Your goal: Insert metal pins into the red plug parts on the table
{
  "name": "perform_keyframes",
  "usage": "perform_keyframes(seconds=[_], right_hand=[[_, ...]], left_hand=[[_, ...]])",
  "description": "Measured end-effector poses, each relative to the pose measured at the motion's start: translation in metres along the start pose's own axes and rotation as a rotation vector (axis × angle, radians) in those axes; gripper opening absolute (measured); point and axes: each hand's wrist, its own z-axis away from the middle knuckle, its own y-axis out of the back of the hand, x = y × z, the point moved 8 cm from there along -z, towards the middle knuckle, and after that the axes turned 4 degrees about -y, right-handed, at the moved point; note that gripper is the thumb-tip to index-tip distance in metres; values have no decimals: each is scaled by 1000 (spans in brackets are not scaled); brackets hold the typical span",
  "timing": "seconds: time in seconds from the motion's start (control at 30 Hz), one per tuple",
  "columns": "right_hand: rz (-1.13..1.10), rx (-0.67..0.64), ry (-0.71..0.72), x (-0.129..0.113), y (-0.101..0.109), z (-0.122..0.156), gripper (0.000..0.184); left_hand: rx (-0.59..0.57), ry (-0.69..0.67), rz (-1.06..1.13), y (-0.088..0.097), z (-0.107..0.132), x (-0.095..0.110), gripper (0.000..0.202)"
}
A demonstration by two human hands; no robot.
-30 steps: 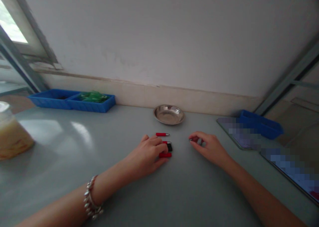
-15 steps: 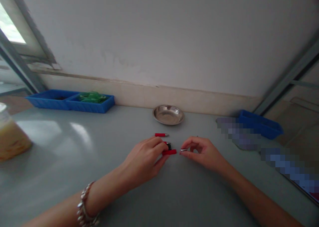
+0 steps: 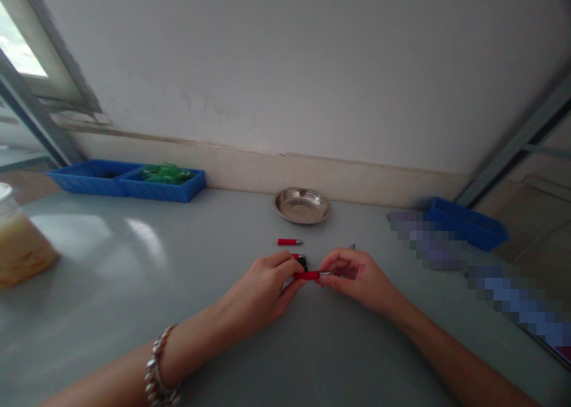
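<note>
My left hand (image 3: pixel 272 282) is closed, pinching a red pen barrel (image 3: pixel 307 275) between thumb and fingers. A small silver pen tip (image 3: pixel 325 273) meets the barrel's right end, pinched in my closed right hand (image 3: pixel 354 271). Just beyond the left fingers shows another red pen part, partly hidden, along with something black (image 3: pixel 304 262). Farther back lies a separate red pen piece (image 3: pixel 289 241) with a silver point. Behind my right hand a small metal piece (image 3: pixel 353 246) peeks out.
A shallow steel dish (image 3: pixel 302 206) stands near the wall. Blue trays (image 3: pixel 163 194) at back left hold green and dark items. Another blue tray (image 3: pixel 466 222) sits at back right. A jar with yellowish contents (image 3: pixel 24 246) stands far left; blurred flat items lie along the right.
My right hand has moved slightly left, bringing the silver pen tip to the end of the red barrel. The small metal piece behind that hand shows more now.
</note>
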Motion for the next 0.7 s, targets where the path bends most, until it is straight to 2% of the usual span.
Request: perform_keyframes(seconds=[0.17, 0.4, 0.7], right_hand=[[122, 55, 126, -13, 1, 3, 7], [308, 136, 256, -26, 3, 9, 5], [339, 178, 230, -25, 6, 10, 10]], left_hand=[[46, 7, 22, 3, 1, 0, 9], [33, 41, 19, 1, 2, -1, 10], [48, 27, 35, 1, 3, 0, 10]])
